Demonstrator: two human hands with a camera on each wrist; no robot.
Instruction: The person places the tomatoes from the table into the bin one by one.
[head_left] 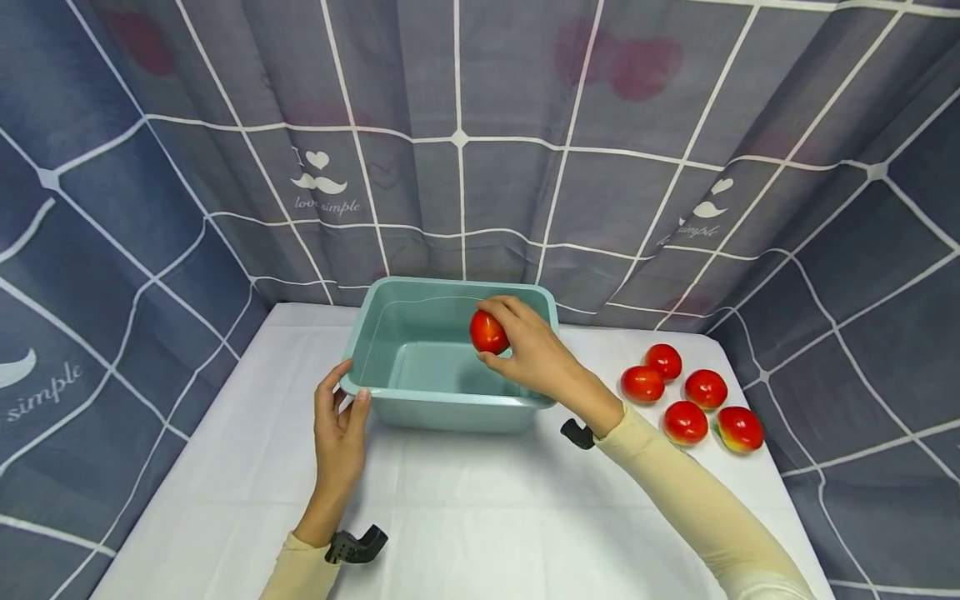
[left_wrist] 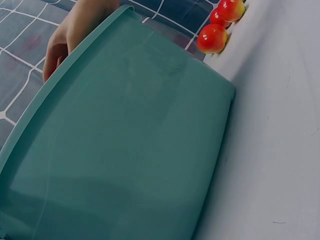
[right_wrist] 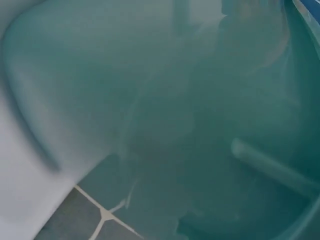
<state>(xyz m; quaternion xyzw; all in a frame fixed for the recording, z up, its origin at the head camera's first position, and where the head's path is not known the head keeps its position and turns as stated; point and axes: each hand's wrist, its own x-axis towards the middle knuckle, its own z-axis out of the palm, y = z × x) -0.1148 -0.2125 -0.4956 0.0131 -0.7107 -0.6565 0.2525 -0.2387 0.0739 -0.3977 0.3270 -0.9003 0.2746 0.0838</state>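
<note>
A pale teal rectangular plastic basin [head_left: 450, 408] stands on the white-covered table, its inner floor visible in the head view. My right hand [head_left: 536, 346] reaches in over its right side, thumb and fingers pinching a shiny red apple [head_left: 487, 332] above the basin floor. At the near left corner, my left hand [head_left: 341, 433] grips the rim, thumb at the front and fingers along the left side. The left wrist view shows the basin's outer wall [left_wrist: 130, 130] close up, with the right hand [left_wrist: 75, 32] behind the rim. Blurred teal plastic [right_wrist: 150, 100] fills most of the right wrist view.
Several more red apples [head_left: 705, 388] lie in a loose group on the table, right of the basin; one has a yellow-green underside. A grey-blue curtain with white grid lines [head_left: 420, 192] encloses the back and both sides. The white tablecloth [head_left: 465, 508] extends in front.
</note>
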